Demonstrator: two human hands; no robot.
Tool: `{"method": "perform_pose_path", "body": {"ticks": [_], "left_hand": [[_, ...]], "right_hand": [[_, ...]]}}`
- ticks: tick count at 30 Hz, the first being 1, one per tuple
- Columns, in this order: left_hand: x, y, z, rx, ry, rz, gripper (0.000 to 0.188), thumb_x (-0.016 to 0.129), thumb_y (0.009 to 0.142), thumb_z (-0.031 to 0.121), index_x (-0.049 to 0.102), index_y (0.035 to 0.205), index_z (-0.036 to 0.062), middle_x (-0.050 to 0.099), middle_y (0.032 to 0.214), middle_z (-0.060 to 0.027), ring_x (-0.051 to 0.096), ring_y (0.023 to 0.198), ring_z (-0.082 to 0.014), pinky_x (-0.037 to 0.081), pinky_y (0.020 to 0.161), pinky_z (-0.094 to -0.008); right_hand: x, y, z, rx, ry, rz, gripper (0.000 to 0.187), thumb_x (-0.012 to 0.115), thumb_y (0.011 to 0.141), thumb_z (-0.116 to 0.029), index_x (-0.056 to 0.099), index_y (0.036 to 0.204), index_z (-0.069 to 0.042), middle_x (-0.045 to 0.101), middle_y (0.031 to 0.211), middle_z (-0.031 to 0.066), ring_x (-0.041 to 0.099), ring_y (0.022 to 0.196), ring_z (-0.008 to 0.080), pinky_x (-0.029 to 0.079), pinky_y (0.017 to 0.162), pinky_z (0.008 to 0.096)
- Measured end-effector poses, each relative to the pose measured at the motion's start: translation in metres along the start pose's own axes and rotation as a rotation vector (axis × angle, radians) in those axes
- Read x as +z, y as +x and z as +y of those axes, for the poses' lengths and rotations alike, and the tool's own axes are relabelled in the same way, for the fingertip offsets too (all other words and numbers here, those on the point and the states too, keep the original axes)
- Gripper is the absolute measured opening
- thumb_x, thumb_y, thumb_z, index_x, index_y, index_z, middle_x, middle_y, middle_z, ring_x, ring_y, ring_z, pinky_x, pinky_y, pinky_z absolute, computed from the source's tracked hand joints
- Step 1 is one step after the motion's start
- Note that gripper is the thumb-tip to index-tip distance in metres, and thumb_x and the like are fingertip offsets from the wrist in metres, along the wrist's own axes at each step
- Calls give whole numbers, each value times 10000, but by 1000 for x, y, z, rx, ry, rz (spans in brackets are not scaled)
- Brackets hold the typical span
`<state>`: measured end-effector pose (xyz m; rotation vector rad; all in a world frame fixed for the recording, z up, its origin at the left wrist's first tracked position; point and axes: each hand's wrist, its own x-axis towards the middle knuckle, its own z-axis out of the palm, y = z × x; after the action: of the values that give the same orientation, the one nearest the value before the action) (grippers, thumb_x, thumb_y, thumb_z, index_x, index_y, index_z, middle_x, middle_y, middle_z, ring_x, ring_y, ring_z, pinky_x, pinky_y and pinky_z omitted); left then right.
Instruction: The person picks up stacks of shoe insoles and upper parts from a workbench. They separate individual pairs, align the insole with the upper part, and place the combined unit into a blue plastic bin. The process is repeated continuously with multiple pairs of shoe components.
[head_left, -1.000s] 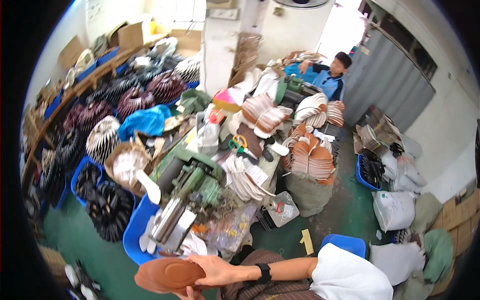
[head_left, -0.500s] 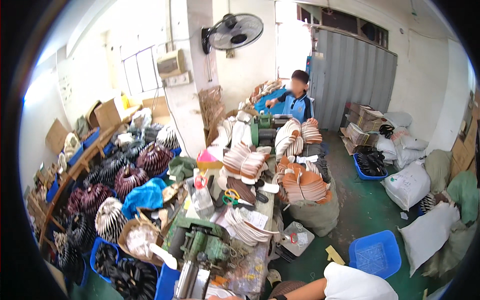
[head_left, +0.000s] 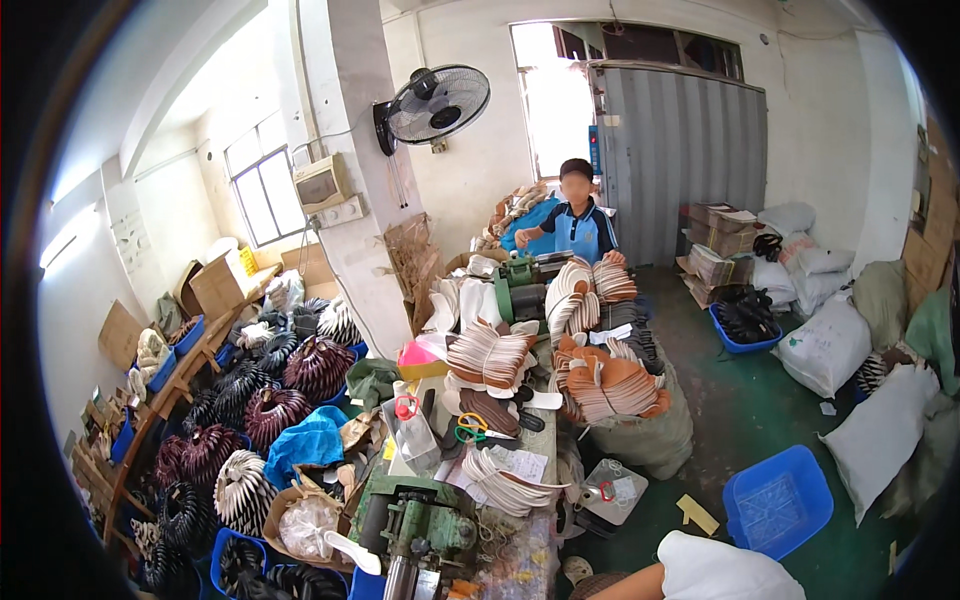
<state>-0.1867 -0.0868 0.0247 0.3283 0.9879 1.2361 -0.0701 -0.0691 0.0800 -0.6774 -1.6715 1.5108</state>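
Neither of my hands shows; only my right forearm [head_left: 630, 585] and its white sleeve [head_left: 725, 572] enter at the lower edge. To the left of that arm, on the worktable, stands a green machine [head_left: 428, 525] with a metal roller. Beyond the machine lie a fanned stack of pale insole-like pieces [head_left: 505, 482], scissors with green and orange handles [head_left: 482, 430] and a clear plastic container [head_left: 412, 435] with a red part. Farther back are a tied bundle of whitish sole pieces [head_left: 488, 355] and orange-brown bundles [head_left: 608, 380].
Across the table stands a person in a blue shirt [head_left: 580, 235] beside another green machine [head_left: 520, 290]. On the right floor are a blue basket [head_left: 778, 500] and white sacks [head_left: 825, 360]. Bundled dark pieces [head_left: 275, 415] crowd the left. A wall fan [head_left: 440, 105] hangs above.
The view has tilted up and shifted, so things sit lower. My right forearm has drawn rightward, away from the machine's near end. The person opposite now has a hand on the orange-brown bundles.
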Motion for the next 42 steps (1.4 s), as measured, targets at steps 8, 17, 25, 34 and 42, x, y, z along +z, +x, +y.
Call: {"method": "perform_pose_path", "body": {"ticks": [8, 17, 25, 34, 42], "left_hand": [[-25, -9, -15, -78, -72, 48, 662, 517, 879, 433, 323, 1384, 53, 444, 1336, -165, 447, 1210, -297, 372, 1017, -416], [-73, -106, -27, 99, -336, 330, 483, 442, 892, 431, 513, 1218, 81, 538, 1219, -134, 509, 1113, -266, 451, 909, -393], [-79, -141, -9, 581, -281, 403, 665, 542, 805, 430, 396, 1286, -6, 548, 1078, -175, 581, 945, -309, 507, 803, -413], [-69, -146, -16, 487, -299, 401, 669, 562, 789, 412, 402, 1277, -17, 552, 1082, -190, 598, 936, -335, 507, 835, -439], [-77, -136, -23, 427, -386, 297, 699, 610, 720, 276, 376, 1308, -22, 514, 1210, -202, 546, 1078, -378, 429, 959, -503]], "right_hand": [[-7, -5, -6, 292, 590, -233, 739, 760, 737, -282, 405, 1352, -75, 512, 1268, 135, 454, 1178, 214, 353, 1006, 374], [-35, 0, -10, 427, 775, -57, 744, 644, 820, -40, 243, 1446, -73, 377, 1408, 37, 351, 1276, 157, 254, 1080, 321], [-83, -30, 75, 335, 363, 93, 509, 650, 822, -15, 451, 1292, -23, 568, 1192, 64, 528, 1091, 145, 427, 942, 299], [-39, 14, 135, 335, 254, 104, 532, 651, 808, -8, 435, 1294, 3, 540, 1231, 78, 499, 1141, 163, 384, 976, 304], [-38, 17, 88, 239, 199, 82, 540, 570, 836, 40, 368, 1336, 8, 492, 1277, 112, 498, 1138, 180, 399, 966, 318]]}}
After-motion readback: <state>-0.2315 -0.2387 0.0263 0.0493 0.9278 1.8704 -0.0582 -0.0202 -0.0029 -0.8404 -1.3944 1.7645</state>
